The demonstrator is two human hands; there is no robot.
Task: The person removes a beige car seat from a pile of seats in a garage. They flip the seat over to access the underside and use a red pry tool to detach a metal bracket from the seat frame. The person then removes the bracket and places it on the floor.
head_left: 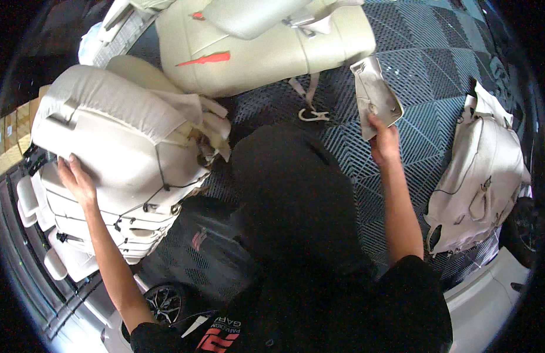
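Observation:
My right hand (385, 141) is closed around the near end of a curved, beige-grey plastic trim cover (375, 91), holding it above the floor. On the left, my left hand (78, 182) lies with its fingers extended against a light-grey car seat back (116, 126), whose cover is laced with black cords. Loose cover flaps (205, 112) hang at the seat back's right side. Beyond my hands, a cream seat cushion (249, 67) bears a red screwdriver (211, 59). A strap with a white hook-like end (314, 115) hangs below that cushion.
A removed seat cover (478, 170) lies on the right over the dark grated floor tiles (413, 76). Several pale headrests (27, 195) and cardboard boxes (12, 132) are at the far left. A car wheel (165, 303) and white bodywork (490, 309) show near the lower edges.

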